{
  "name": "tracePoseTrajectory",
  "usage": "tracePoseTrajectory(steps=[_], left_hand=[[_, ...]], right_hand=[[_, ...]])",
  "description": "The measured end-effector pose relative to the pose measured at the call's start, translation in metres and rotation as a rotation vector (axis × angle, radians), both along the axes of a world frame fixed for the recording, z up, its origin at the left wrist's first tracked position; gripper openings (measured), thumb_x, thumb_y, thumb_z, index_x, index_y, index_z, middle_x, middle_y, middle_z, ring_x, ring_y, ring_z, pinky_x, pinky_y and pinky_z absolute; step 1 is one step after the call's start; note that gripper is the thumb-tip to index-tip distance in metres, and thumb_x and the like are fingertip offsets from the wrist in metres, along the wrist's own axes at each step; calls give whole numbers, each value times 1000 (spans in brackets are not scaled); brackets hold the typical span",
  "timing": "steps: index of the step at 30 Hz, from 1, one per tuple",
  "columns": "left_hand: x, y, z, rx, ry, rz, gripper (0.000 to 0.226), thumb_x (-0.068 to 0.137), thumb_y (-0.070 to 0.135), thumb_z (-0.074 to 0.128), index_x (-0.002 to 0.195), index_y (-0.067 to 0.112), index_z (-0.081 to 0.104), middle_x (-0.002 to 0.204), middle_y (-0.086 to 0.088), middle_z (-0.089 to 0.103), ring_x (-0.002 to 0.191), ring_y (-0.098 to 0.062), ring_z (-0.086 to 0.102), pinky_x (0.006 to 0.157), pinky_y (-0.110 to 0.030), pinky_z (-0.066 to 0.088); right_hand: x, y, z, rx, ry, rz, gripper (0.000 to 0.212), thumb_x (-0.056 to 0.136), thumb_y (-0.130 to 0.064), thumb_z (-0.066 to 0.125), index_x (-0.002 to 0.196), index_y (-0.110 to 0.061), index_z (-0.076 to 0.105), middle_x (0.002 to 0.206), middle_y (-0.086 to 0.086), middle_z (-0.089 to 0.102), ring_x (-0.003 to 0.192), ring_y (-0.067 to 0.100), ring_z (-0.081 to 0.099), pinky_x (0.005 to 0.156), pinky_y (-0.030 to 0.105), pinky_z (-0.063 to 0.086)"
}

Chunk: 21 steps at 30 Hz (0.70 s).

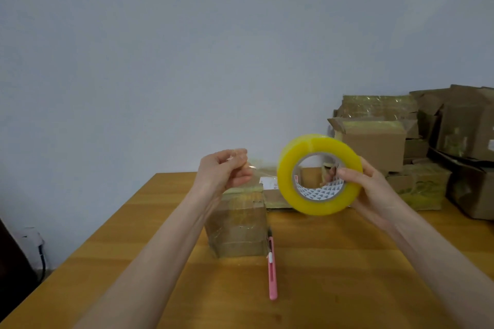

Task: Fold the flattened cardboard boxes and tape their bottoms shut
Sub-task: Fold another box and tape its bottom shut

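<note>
Currently the left hand (224,171) pinches the tape end (252,167), the right hand (374,189) grips the tape roll (318,173), the box (238,224) at six o'clock below. Slack tape could stick to itself.

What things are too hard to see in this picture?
Head view:
- Small box top: partly hidden by left hand.
- Flat cardboard: mostly behind tape roll in right hand.
- White label: print too small.
- Box pile: cut off by right edge.
- Tape strip in left hand: clear, barely visible.
</note>
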<state>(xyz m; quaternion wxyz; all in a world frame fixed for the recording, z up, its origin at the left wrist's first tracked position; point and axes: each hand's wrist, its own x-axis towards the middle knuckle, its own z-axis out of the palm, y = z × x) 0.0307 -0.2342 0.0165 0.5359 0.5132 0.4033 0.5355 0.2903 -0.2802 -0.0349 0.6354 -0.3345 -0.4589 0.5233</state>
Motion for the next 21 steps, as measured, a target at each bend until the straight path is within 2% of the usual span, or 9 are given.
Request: tracePoseTrajectory(steps=[2,6,9,11,13,15,17,18,21], left_hand=[[0,0,2,5,-5,-68,25,89,3,61,112,11,63,73,-11,69,64,-15,68,61,-23,58],[-1,-2,12,17,73,-270,35,83,5,64,117,0,63,83,-8,71,79,-14,70,66,-20,57],[-1,-3,25,96,225,-421,45,73,3,70,117,9,63,102,-4,71,97,-17,68,72,-23,55],[7,-3,31,223,380,-329,30,78,1,71,106,12,69,95,-2,72,90,-13,69,71,-23,56],[19,-1,36,349,505,-156,7,83,11,70,88,13,74,84,-2,71,75,-7,65,65,-23,56],[33,2,43,411,530,-72,11,86,18,68,77,13,72,80,-1,69,75,-8,63,65,-23,56],[47,4,53,386,473,-84,17,89,19,64,76,8,67,79,-2,69,78,-13,67,68,-27,58],[54,4,59,371,437,-107,18,91,18,63,77,6,65,78,-3,69,75,-16,69,68,-29,59],[76,1,79,357,384,-136,18,92,17,61,79,5,61,73,-6,67,63,-19,69,60,-27,58]], right_hand=[[-2,0,-2,-84,91,4,83,33,-41,94,105,-11,63,84,10,67,77,21,68,66,36,59],[-4,-3,1,-332,227,-12,26,84,-35,63,103,-18,66,89,6,74,74,20,71,56,33,58],[-4,-5,0,-496,346,-40,22,89,-34,59,99,-16,67,84,6,74,66,21,71,51,33,58],[-2,-5,-2,-568,381,-38,23,90,-34,57,97,-14,66,78,8,73,58,21,70,47,31,57],[-2,-8,-1,-614,372,-3,25,92,-34,54,91,-12,64,69,9,71,52,22,68,44,31,55],[-2,-10,-1,-638,338,56,29,92,-35,53,93,-8,63,73,13,71,55,26,69,46,35,55],[-1,-11,-4,-628,358,130,40,93,-39,50,105,-2,62,97,23,70,75,37,70,53,42,59],[-1,-12,-5,-598,374,158,47,94,-44,48,111,-2,60,109,25,66,89,44,67,63,47,59],[9,-13,-10,-380,319,179,66,84,-67,39,126,-19,55,127,14,59,118,41,52,103,59,36]])
